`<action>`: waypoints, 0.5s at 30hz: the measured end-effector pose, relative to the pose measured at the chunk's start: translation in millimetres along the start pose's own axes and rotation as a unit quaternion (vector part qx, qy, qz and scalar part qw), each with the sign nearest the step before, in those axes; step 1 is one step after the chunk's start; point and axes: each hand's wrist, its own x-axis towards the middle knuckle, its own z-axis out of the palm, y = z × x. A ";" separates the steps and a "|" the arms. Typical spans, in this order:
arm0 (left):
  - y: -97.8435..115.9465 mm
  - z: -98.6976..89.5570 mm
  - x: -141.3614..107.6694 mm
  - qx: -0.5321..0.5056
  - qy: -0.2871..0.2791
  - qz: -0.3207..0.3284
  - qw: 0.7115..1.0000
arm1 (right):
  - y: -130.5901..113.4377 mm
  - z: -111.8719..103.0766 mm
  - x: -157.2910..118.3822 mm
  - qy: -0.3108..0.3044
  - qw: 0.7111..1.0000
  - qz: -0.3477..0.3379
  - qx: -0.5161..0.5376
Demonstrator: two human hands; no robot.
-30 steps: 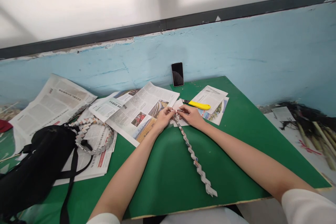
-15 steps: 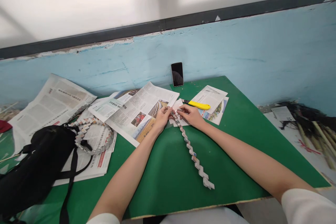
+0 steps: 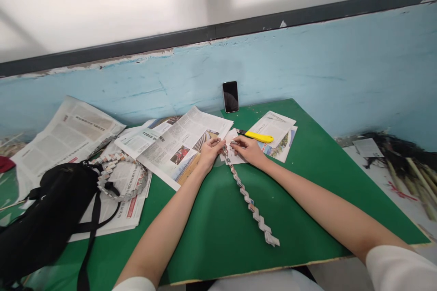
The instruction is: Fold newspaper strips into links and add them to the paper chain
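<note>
A zigzag chain of folded paper (image 3: 246, 195) runs down the green table towards me, its loose end near the front edge. My left hand (image 3: 210, 151) pinches the far end of this chain between thumb and fingers. Close beside it on the right, my right hand (image 3: 248, 148) is closed in a pinch on a small folded paper strip (image 3: 233, 142), close to the chain's end; whether the two touch is too small to tell. Beneath the hands lie small white paper pieces (image 3: 232, 159).
A yellow utility knife (image 3: 259, 137) lies by printed sheets (image 3: 273, 127) on the right. Newspaper (image 3: 164, 145) spreads to the left. A phone (image 3: 231, 96) leans on the blue wall. At the left are a black bag (image 3: 64, 204) and a coiled paper chain (image 3: 136, 191).
My left hand has shifted slightly left, and the chain has moved a little with it. My right hand stays almost still.
</note>
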 end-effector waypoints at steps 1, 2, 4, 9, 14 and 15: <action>0.1 -0.4 0.1 0.005 -0.004 -0.003 1.000 | -1.0 -0.1 0.1 -0.001 1.000 0.000 0.002; 0.0 -1.1 0.4 0.010 -0.006 -0.004 1.000 | -2.4 -0.3 0.0 -0.002 1.000 0.001 0.003; -1.0 -2.9 1.5 0.019 -0.005 0.000 1.000 | -5.8 -1.2 -0.2 -0.005 1.000 0.003 0.007; -1.7 -4.4 2.1 0.005 -0.026 0.007 1.000 | -10.5 -3.6 -1.7 -0.015 1.000 -0.016 -0.003; 3.3 -0.7 -2.2 -0.018 -0.058 0.002 0.998 | -9.1 -3.5 -2.0 -0.019 0.999 -0.026 -0.020; 3.9 -0.3 -2.8 -0.018 -0.062 0.001 0.998 | -9.4 -3.5 -2.0 -0.019 0.999 -0.027 -0.023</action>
